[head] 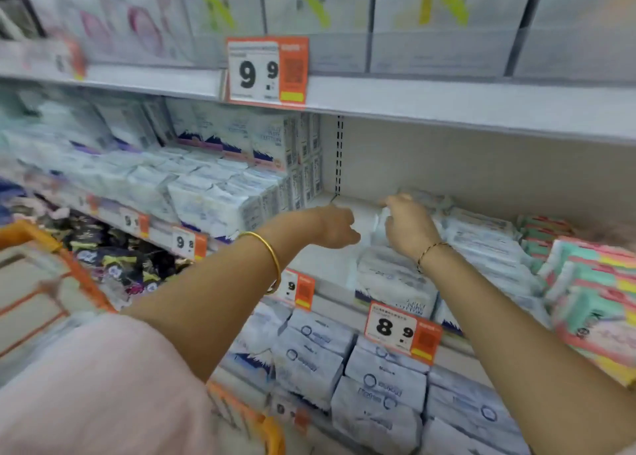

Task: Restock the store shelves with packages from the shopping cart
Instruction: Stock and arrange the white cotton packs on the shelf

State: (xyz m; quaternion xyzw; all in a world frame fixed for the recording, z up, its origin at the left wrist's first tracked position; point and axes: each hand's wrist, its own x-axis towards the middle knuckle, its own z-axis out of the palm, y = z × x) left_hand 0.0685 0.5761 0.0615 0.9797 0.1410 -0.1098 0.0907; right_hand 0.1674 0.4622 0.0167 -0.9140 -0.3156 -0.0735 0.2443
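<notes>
Both my arms reach into the middle shelf (323, 258). My right hand (407, 229) grips a white package (377, 229) standing at the left end of a row of white-and-blue packages (481, 244). My left hand (335, 227) is just left of that package, fingers curled, over the bare shelf floor; whether it touches the package is not plain. More of the same packages (392, 282) lie at the shelf front. The orange shopping cart (79, 275) is at the lower left, its contents blurred.
Stacked white packs (220, 196) fill the shelf's left part. Pink-and-mint packs (592, 303) sit at the right. Price tags 9.9 (266, 70) and 8.9 (401, 332) hang on shelf edges. Blue-white packs (382, 382) fill the lower shelf. An upper shelf overhangs.
</notes>
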